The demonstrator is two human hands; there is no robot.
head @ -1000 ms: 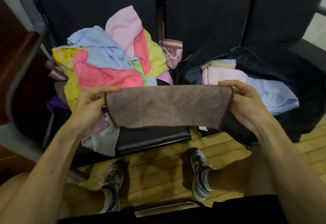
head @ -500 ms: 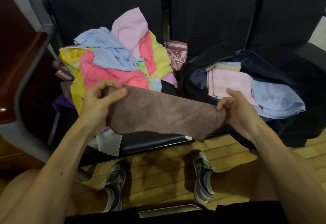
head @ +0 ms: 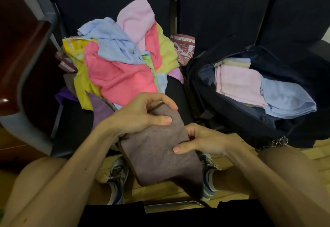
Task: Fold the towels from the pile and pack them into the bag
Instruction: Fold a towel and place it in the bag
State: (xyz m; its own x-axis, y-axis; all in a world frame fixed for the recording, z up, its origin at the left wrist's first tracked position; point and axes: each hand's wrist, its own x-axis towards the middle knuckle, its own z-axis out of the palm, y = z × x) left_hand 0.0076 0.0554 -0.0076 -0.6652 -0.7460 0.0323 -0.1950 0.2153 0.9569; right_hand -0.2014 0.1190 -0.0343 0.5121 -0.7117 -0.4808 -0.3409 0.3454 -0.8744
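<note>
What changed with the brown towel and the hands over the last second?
The left hand and right hand came together, folding the brown towel from a wide spread strip into a narrow hanging bundle; both kept their grip. The pile and the bag stayed as they were.

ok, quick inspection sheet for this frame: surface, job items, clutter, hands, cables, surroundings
surface: black seat, mostly covered by towels.
job's things: brown towel folded narrow, held over the floor; unfolded pile on the seat; dark bag open on the next seat, with a pink towel and a blue towel folded inside.
clutter: patterned maroon cloth behind the pile.
grippers: left hand grips the brown towel's top; right hand pinches its side.
cables: nothing seen.
surroundings: wooden floor, dark seat backs, reddish wooden furniture at left.
</note>
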